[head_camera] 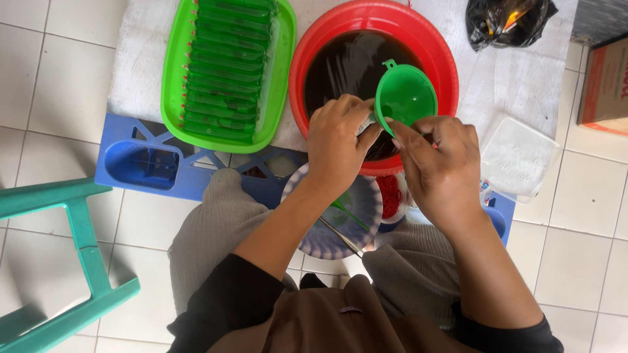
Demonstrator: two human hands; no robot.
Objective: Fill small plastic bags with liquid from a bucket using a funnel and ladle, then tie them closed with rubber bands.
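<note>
Green funnel (403, 96) sits pinched between the left hand (337, 142) and right hand (439, 165), above the red basin (314, 46) of dark liquid. Beside it, a green tray (171, 78) already holds many filled green packets (226, 72); the basin remains nearly full.

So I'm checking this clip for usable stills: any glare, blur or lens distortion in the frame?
Head view: soft daylight, weak shadows; pale glare on the dark liquid in the round red plastic basin; floor tile lines bow at the edges, a wide-lens effect; the green plastic funnel and both hands, left and right, look sharp.
</note>
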